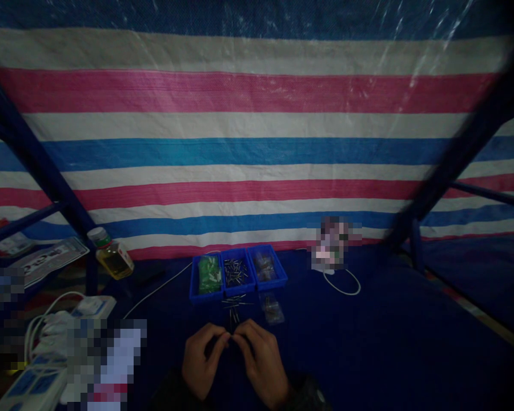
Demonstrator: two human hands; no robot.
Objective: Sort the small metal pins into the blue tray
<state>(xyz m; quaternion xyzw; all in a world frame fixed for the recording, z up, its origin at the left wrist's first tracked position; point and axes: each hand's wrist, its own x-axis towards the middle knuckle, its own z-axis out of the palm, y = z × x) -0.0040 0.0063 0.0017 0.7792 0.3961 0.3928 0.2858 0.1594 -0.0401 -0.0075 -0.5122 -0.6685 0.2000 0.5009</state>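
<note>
My left hand (204, 359) and my right hand (260, 361) meet fingertip to fingertip low in the middle of the view. Both are closed in a pinch; whatever lies between the fingertips is too small and dark to make out. Just beyond them, several thin metal pins (235, 308) lie loose on the dark blue surface. Behind these stand three blue bins side by side: the left bin (206, 297) has a green bag (209, 273), the middle bin (240, 290) many loose pins (235, 273), the right bin (271, 285) clear bags. A small clear bag (272, 308) lies in front.
A bottle of yellow liquid (111, 257) stands at the left, near power strips (38, 382) with cables. A blurred-out device (332, 245) with a white cable (346, 293) leans on the striped sheet (257, 125) at the back. Dark blue frame bars (449, 165) slope at both sides.
</note>
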